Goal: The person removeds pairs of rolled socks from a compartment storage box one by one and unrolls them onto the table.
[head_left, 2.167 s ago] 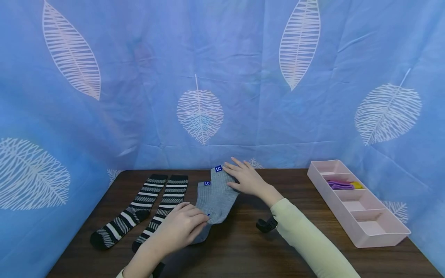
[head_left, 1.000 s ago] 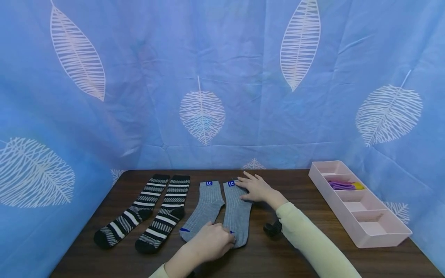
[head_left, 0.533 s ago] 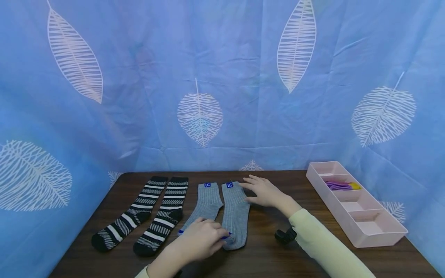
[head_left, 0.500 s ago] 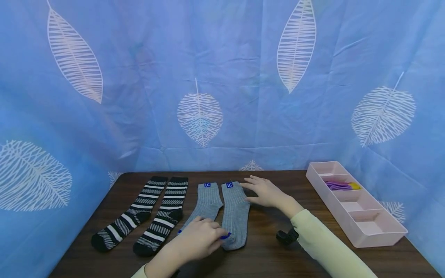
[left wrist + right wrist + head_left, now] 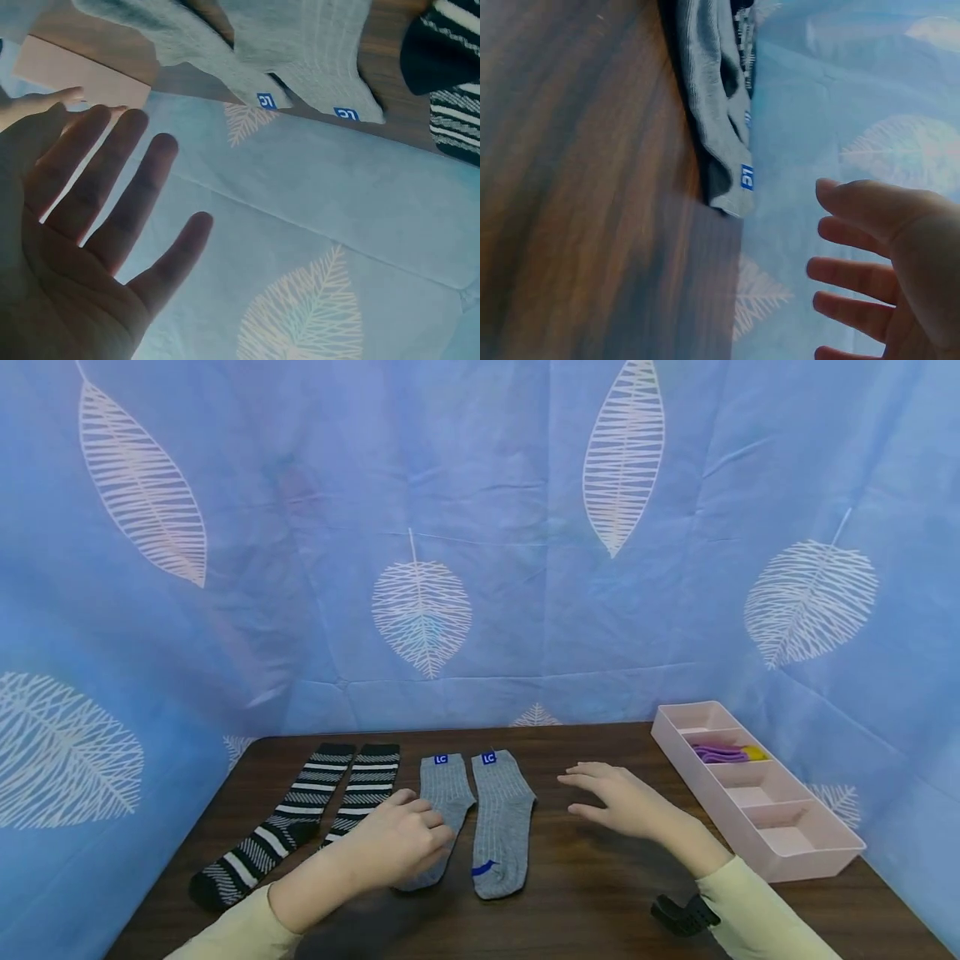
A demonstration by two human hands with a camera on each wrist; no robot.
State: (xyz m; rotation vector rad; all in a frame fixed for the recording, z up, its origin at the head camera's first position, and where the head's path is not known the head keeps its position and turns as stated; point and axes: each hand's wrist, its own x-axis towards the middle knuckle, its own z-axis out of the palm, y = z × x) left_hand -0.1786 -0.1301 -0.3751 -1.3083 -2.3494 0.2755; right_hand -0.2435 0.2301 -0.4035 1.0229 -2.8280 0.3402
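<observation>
Two grey ribbed socks with blue LC tags lie side by side at mid-table, the left grey sock (image 5: 448, 793) and the right grey sock (image 5: 501, 827). My left hand (image 5: 393, 843) hovers over the left one's foot and hides part of it; in the left wrist view its fingers (image 5: 154, 172) are spread and hold nothing. To the right of the socks, my right hand (image 5: 626, 802) is in the air with loosely straight fingers, touching nothing. Left of them lie two black-and-white striped socks, the outer striped sock (image 5: 273, 835) and the inner striped sock (image 5: 371, 781), partly behind my left hand.
At the table's right stands a pink divided box (image 5: 757, 802). A folded purple-and-yellow piece of fabric (image 5: 723, 752) lies in its second compartment from the back. A blue leaf-print curtain (image 5: 517, 610) hangs behind the dark wooden table (image 5: 570, 902).
The grey socks, overlapping at first, were laid apart side by side. My hands then came off them, the left moving left and the right moving right toward the box.
</observation>
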